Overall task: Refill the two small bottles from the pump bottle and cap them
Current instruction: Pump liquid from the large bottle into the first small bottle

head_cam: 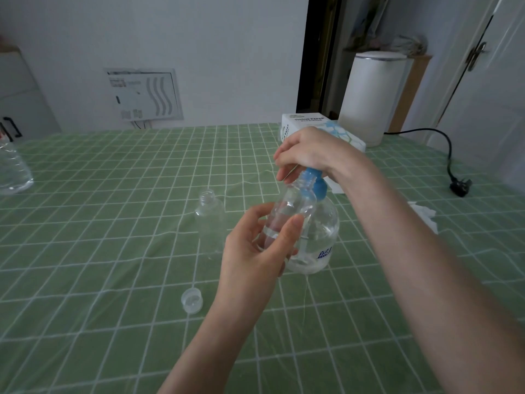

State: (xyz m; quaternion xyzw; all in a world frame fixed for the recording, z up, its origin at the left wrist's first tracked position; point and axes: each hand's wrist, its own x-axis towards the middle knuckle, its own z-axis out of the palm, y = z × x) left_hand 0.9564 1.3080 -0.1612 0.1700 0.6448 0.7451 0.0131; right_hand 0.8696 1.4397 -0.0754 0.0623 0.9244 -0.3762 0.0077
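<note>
Refilling in progress, first bottle. The left hand (255, 245) is clamped around a small clear plastic bottle (287, 220), held tilted with its open neck just under the blue spout of the large clear pump bottle with a blue pump head (315, 237), which stands on the green grid-patterned worktop (113, 251). The right hand (306, 152) is closed down over the pump head, palm on top. A shallow layer of clear liquid appears to lie low in the held bottle; by judgement filling has only begun. A second small clear bottle (210, 220), uncapped and seemingly empty, stands upright just left of the hands. One translucent cap (192, 300) lies on the worktop nearer the viewer; a second cap is not visible. Remaining, by judgement: completing this fill, filling the second bottle, and capping both.

Surroundings: a white tissue-paper box (301, 122) behind the right hand, a white cylindrical appliance (372, 98) with a black cord and plug (460, 186), crumpled white tissue (423, 217) at right, and a large clear water bottle (12, 169) at far left. Nothing obstructs the hands; the second bottle stands close enough to be knocked.
</note>
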